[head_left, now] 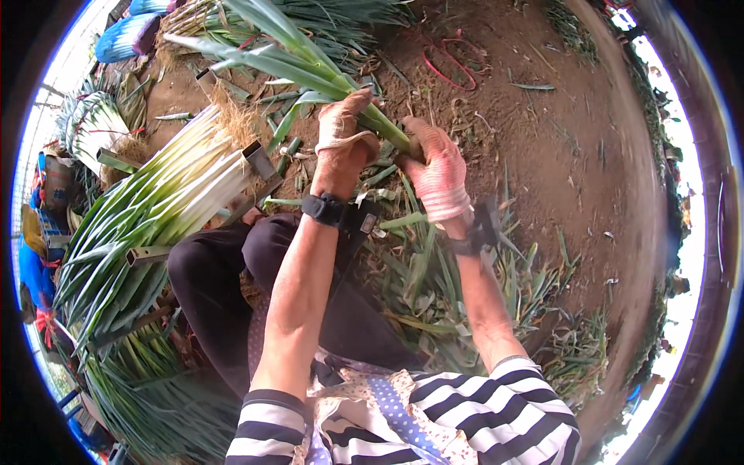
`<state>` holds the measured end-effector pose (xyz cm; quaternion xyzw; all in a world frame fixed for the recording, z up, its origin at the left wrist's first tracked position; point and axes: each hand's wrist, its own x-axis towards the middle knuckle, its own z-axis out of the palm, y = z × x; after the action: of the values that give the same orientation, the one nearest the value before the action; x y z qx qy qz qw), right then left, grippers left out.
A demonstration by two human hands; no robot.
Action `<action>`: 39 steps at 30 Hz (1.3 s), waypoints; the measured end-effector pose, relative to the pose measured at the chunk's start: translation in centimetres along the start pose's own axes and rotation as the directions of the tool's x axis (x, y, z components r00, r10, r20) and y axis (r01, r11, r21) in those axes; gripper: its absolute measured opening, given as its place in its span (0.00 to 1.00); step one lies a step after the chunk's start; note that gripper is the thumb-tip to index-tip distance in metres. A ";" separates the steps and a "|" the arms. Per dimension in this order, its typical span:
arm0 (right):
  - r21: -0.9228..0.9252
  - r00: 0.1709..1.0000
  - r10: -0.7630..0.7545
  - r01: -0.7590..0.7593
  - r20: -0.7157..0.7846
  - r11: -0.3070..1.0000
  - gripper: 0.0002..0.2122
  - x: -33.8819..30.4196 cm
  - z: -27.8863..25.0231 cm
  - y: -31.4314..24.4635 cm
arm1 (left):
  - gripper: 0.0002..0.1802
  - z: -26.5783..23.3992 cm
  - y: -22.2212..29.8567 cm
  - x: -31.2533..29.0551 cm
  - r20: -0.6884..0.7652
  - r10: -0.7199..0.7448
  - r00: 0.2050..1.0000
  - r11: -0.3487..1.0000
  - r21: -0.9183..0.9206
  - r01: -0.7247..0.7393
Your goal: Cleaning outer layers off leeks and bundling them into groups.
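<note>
My left hand (346,130), in a worn light glove, is closed round the green part of a large green onion (385,126). Its broad leaves fan out to the far left. At the stalk's lower end, my right hand (437,167), in a pinkish-white glove, has its fingers curled and hides the tip. To the left, a big pile of green onions (174,182) with white stems and tan roots lies on a metal frame (260,160). Cut leaves and scraps (434,287) lie on the ground below my right hand.
More green onions lie at the far edge (341,27), beside a smaller bundle (93,124) at far left and a heap of green leaves (147,380) at near left. A red cord (453,66) rests on the brown soil (558,147). My dark-trousered knees (209,263) are bent beside the frame.
</note>
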<state>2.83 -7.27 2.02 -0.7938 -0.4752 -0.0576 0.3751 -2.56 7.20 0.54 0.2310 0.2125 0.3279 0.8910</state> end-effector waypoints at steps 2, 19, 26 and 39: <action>0.133 0.995 0.104 -0.102 -0.010 0.986 0.28 0.0 0.3 -0.4 | 0.05 -0.4 0.2 0.2 0.009 0.014 1.000 1.000 0.025 -0.015; -0.037 0.998 0.057 -0.058 -0.030 0.998 0.27 -0.8 1.7 0.8 | 0.17 0.7 -0.1 -0.6 -0.097 0.031 0.995 0.970 0.244 -0.007; -0.438 0.969 -0.204 0.244 0.138 0.865 0.20 -4.7 2.5 0.9 | 0.11 1.2 -0.6 -0.8 -0.210 0.109 0.972 0.973 0.225 -0.060; -0.349 0.647 0.352 -0.140 0.676 0.927 0.08 -23.8 1.3 4.1 | 0.09 0.0 1.2 0.0 -0.064 0.162 0.985 0.985 0.070 -0.157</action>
<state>-7.10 -24.46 -11.80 -0.8507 -0.4589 0.2515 0.0494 -3.11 8.03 1.23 0.2647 0.2344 0.3991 0.8460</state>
